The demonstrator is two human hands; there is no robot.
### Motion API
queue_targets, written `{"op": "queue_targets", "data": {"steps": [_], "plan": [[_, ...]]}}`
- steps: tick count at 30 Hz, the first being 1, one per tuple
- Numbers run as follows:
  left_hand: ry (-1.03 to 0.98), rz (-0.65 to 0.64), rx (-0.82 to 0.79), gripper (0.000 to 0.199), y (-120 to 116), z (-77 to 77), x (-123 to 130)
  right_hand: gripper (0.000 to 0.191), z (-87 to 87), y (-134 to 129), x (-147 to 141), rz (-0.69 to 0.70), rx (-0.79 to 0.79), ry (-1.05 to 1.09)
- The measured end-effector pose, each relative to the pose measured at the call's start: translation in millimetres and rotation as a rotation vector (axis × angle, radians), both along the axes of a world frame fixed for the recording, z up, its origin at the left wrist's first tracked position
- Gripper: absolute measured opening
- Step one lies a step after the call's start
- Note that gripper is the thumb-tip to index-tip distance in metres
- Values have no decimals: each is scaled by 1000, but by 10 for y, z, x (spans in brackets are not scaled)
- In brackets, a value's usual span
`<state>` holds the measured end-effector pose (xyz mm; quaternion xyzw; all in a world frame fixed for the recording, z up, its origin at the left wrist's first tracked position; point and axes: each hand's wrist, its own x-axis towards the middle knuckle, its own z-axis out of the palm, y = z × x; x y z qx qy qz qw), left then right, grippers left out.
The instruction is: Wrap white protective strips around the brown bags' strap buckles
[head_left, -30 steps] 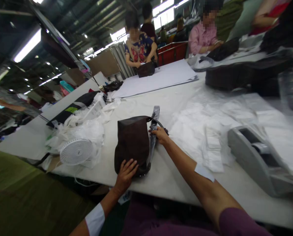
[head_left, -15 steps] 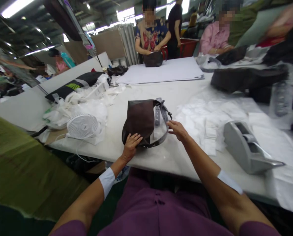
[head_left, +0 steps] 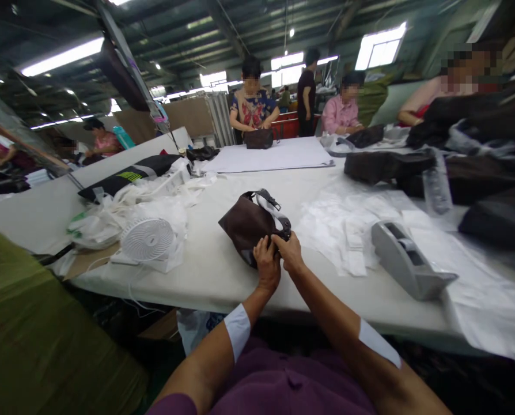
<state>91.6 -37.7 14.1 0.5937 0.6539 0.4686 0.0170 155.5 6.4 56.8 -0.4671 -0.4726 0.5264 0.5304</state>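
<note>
A dark brown bag [head_left: 246,225] lies tilted on the white table [head_left: 214,276], its opening and strap [head_left: 266,199] turned to the right. Pale plastic wrap shows beside the strap. My left hand [head_left: 267,264] rests on the bag's near right edge, its fingers slightly apart and curved over it. Right beside it, my right hand [head_left: 289,251] grips the strap end of the bag, thumb and fingers closed. The two hands touch or nearly touch, and part of the bag's edge is hidden behind them.
At the left are a white fan [head_left: 147,239] and crumpled plastic bags [head_left: 110,210]. White packets [head_left: 352,230] and a grey tape dispenser [head_left: 406,259] lie at the right, with dark bags [head_left: 387,167] behind. Across the table a person [head_left: 251,109] handles another bag.
The bag has turned, its strap side now nearer me. Both hands have come together at its right edge. The strap is folded closer to the bag. The camera view has tilted up.
</note>
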Motion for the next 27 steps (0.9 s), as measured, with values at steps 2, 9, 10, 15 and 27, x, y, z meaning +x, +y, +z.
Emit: {"op": "queue_targets", "data": {"steps": [2,9,10,15,27], "plan": [[-65,-110,7,47,99,93,-47,38,37,235,83,-45,99,-58],[-277,-249,69,32,-53,204,-619,49,160,827,635,243,403,-191],[-298,-193,73,31,-122,182,-713,52,124,844,710,263,394,-210],[-364,95,107,37,-273,181,-1178,63,-63,619,837,230,360,-302],[471,-78,-199,60,472,1207,-1949,27,-80,-168,582,-94,646,-625]]}}
